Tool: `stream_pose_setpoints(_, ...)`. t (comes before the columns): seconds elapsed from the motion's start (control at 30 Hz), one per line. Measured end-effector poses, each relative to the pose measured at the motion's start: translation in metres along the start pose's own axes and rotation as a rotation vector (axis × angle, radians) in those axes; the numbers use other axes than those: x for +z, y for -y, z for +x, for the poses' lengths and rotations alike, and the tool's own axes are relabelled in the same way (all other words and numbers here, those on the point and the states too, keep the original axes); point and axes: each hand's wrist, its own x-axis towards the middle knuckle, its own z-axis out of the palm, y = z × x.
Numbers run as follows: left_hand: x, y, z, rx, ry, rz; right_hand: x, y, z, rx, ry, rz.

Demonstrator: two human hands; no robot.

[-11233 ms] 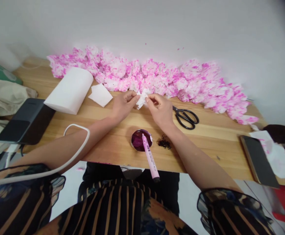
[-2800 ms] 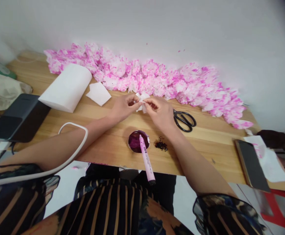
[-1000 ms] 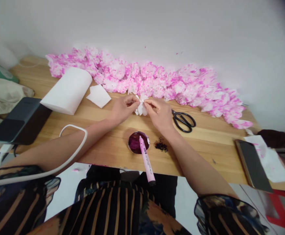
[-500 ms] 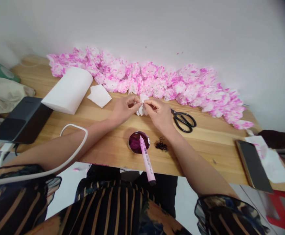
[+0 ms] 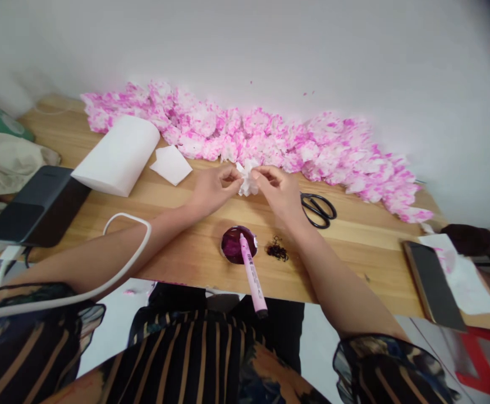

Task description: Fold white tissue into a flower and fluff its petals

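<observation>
A small white tissue-paper flower [image 5: 248,178] is held between my two hands above the wooden table. My left hand [image 5: 217,188] pinches its left side between thumb and fingertips. On the opposite side my right hand [image 5: 276,191] grips the paper the same way. Nearer my body, a pink marker [image 5: 253,278] leans with its tip in a round dish of purple liquid [image 5: 230,247]. Beside the dish lies a small heap of thin dark ties [image 5: 277,248]. Black-handled scissors [image 5: 320,210] rest just right of my right hand, which partly hides them.
Pink-and-white paper flowers [image 5: 236,132] line the wall. A white paper stack [image 5: 116,154] and folded white sheets [image 5: 172,164] lie left, near a dark box [image 5: 38,207] with a white cable [image 5: 131,261]. A phone [image 5: 434,286] and stained paper [image 5: 467,280] lie right.
My right hand has moved slightly right, away from the left. The white paper between them looks fuller and more spread, with more of it showing.
</observation>
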Motion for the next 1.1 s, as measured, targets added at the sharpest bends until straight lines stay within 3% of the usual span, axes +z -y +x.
stream_pose_setpoints(0.2,0.002,0.004,-0.001,-0.007,0.044,-0.062,0.003,0.005,-0.005,-0.21,-0.026,-0.277)
stream_pose_setpoints(0.37,0.001,0.007,0.002,-0.014,0.022,-0.064,0.005,0.005,-0.006,-0.269,-0.013,-0.31)
stream_pose_setpoints(0.47,0.0,0.004,0.004,-0.061,0.007,-0.101,0.005,0.003,-0.004,-0.174,-0.027,-0.2)
stream_pose_setpoints(0.63,-0.001,0.001,0.004,-0.101,-0.02,-0.107,0.007,-0.006,-0.001,0.122,0.012,0.224)
stream_pose_setpoints(0.73,0.0,0.002,0.002,-0.06,-0.011,-0.076,0.005,-0.007,0.001,0.165,0.051,0.3)
stream_pose_setpoints(0.93,0.002,0.0,-0.002,0.069,0.033,0.043,0.0,0.0,-0.001,-0.068,-0.03,-0.091)
stream_pose_setpoints(1.1,0.003,0.006,-0.001,0.057,0.036,-0.033,0.004,0.005,-0.006,-0.239,-0.043,-0.29)
